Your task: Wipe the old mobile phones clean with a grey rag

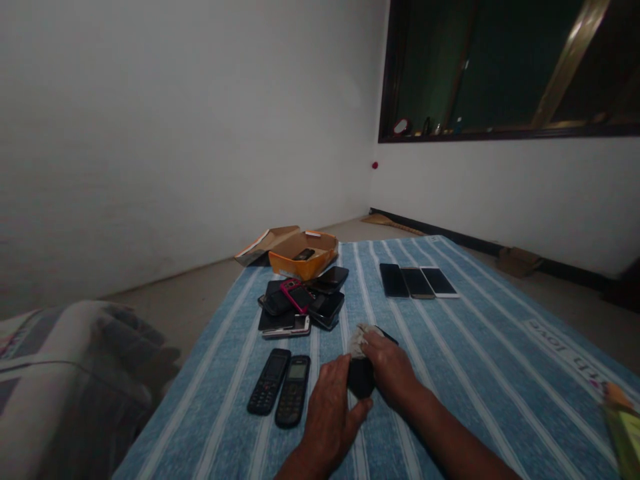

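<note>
A black phone point(360, 379) lies on the striped cloth between my hands, partly covered. My left hand point(331, 403) grips its left side, thumb at the near end. Crumpled white tissue or cloth point(359, 341) is pressed onto the far part of the phone by my right hand point(393, 367), with fingers bent over it. To the left of my left hand are two black keypad phones, one point(270, 383) slightly tilted and the other point(293, 392) closer to me. Behind them rests a pile of mixed phones, including a pink-framed phone point(299, 295).
An orange cardboard box point(300, 268), lid open, holds a small phone behind the pile. Three smartphones point(418, 283) lie side by side at the right back. Blue striped cloth point(465, 373) covers the surface. Draped fabric point(75, 373) is at left, and a yellow-green item point(627, 433) at right.
</note>
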